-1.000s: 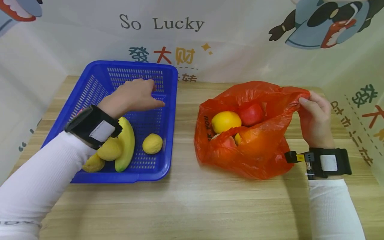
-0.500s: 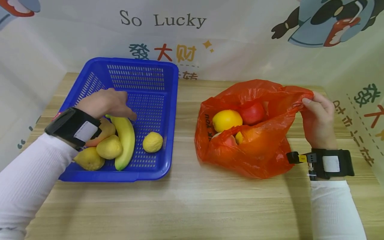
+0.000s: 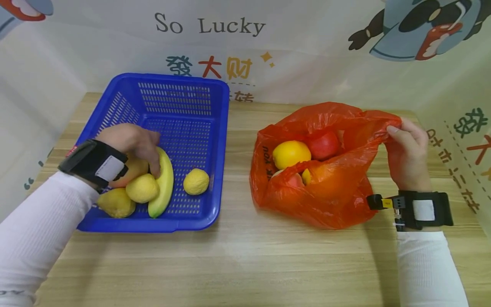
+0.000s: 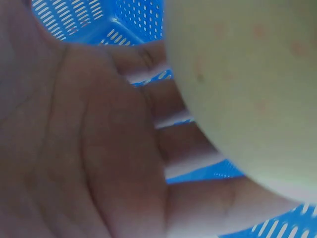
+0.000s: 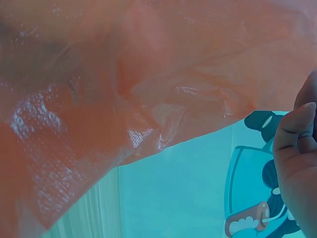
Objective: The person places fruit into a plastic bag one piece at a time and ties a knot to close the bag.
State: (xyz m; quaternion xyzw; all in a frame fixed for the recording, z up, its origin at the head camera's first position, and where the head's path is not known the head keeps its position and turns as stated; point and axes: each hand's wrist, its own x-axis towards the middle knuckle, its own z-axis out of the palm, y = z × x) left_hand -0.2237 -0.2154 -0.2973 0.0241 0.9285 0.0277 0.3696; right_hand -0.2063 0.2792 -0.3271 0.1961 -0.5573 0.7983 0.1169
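Note:
In the blue basket [image 3: 222, 128], my left hand [image 3: 128, 138] curls from above over a round peach-coloured fruit [image 3: 134, 170]. Its fingers bend down between that fruit and a banana [image 3: 166, 183]. The left wrist view shows the round fruit [image 4: 247, 94] large and pale with pink specks, the fingers [image 4: 188, 148] reaching round its far side; the thumb is hidden. My right hand [image 3: 408, 149] pinches the rim of a red plastic bag [image 3: 326, 192] between thumb and fingers, pulling its mouth wide. Inside the bag lie a yellow lemon [image 3: 291, 154], a red fruit [image 3: 324, 145] and others partly covered.
Two yellow fruits [image 3: 142, 188] lie against the banana and the round fruit at the basket's front left. A small wrinkled yellow fruit [image 3: 196, 181] sits alone at its right. The wooden table [image 3: 238, 256] is backed by a printed cloth [image 3: 307, 76].
My left hand has moved left and toward me from over the basket's right part, then down onto the round fruit, its fingers bending around it. The right hand keeps its hold on the bag.

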